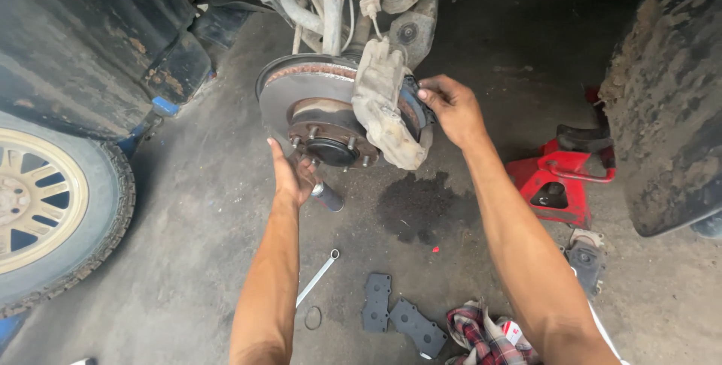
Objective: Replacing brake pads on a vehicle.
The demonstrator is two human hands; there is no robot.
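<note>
A brake disc (289, 94) with a hub and wheel studs (331, 143) hangs under a raised car. A pale caliper (385, 106) sits over the disc's right side. My left hand (292, 173) is under the disc's lower edge, palm against it, with a short metal tool (328, 196) by its fingers; whether it grips that tool I cannot tell. My right hand (451, 109) reaches behind the caliper, fingertips on its rear edge.
A removed wheel (53, 199) leans at left. A red jack (560, 177) stands at right beside a tyre (665, 87). On the concrete floor lie a wrench (316, 278), two brake pads (395, 312), a checked rag (485, 335) and an oil stain (421, 207).
</note>
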